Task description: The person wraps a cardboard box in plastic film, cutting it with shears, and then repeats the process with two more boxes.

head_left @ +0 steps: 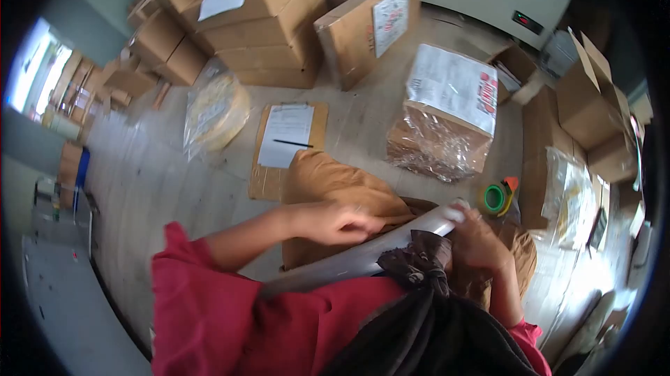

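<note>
A long roll of clear plastic film (377,250) lies slantwise across my lap. Its upper right end is in my right hand (481,240), with the fingers wrapped round it. My left hand (342,222) hovers right by the roll's upper side, fingers curled together and slightly blurred; I cannot tell what is in them. Brown trousers (342,180) cover my bent knee behind the roll. A dark knotted cloth (419,261) hangs in front of my chest and overlaps the roll. To the right of my right hand, a green-cored tape dispenser (497,198) rests on the floor.
Ahead stands a film-wrapped carton (447,131) with a printed sheet on top. A clipboard (287,131) with paper and a pen lies beyond my knee, beside a bagged yellowish roll (218,111). Open cartons (258,34) stand behind; more boxes (586,111) are at right.
</note>
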Demonstrator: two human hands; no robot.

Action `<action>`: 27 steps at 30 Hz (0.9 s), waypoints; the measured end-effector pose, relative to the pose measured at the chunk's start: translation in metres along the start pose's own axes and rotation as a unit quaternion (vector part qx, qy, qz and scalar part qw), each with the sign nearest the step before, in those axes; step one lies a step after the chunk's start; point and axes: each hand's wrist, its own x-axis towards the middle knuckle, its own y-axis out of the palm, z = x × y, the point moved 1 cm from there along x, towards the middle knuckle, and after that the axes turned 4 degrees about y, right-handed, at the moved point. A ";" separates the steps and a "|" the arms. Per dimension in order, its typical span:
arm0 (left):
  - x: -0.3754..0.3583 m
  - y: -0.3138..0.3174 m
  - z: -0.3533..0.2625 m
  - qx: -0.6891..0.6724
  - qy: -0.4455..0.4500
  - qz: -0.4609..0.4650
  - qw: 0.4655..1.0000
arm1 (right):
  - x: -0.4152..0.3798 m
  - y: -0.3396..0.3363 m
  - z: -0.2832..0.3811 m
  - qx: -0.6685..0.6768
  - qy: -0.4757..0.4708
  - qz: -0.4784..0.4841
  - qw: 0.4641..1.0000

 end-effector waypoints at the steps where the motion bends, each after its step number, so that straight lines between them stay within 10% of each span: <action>1: -0.026 0.001 0.001 -0.038 0.002 0.079 0.996 | 0.002 0.002 0.006 -0.008 -0.068 0.087 0.994; 3: -0.075 0.001 -0.006 -0.064 -0.264 0.207 0.940 | 0.019 0.020 0.003 0.012 -0.057 0.112 0.992; 6: -0.131 0.011 -0.033 -0.073 -0.338 0.164 0.924 | 0.045 0.047 -0.010 0.010 -0.112 0.129 0.985; 12: -0.163 0.037 -0.045 -0.075 -0.327 0.044 0.941 | 0.037 -0.031 0.036 -0.008 -0.139 0.047 0.989; 14: -0.150 0.018 -0.038 0.159 -0.189 -0.123 0.961 | 0.016 -0.064 0.043 -0.032 -0.039 -0.001 0.999; 21: -0.025 -0.021 -0.009 0.158 0.134 -0.096 0.974 | -0.097 -0.113 0.006 0.163 0.196 0.070 0.964; 23: -0.002 -0.016 0.002 0.129 0.092 -0.060 0.986 | -0.135 -0.113 0.008 0.401 0.122 0.004 0.908; 27: 0.013 -0.018 0.010 0.105 0.010 -0.054 0.993 | -0.169 -0.064 -0.039 0.086 0.292 -0.106 0.947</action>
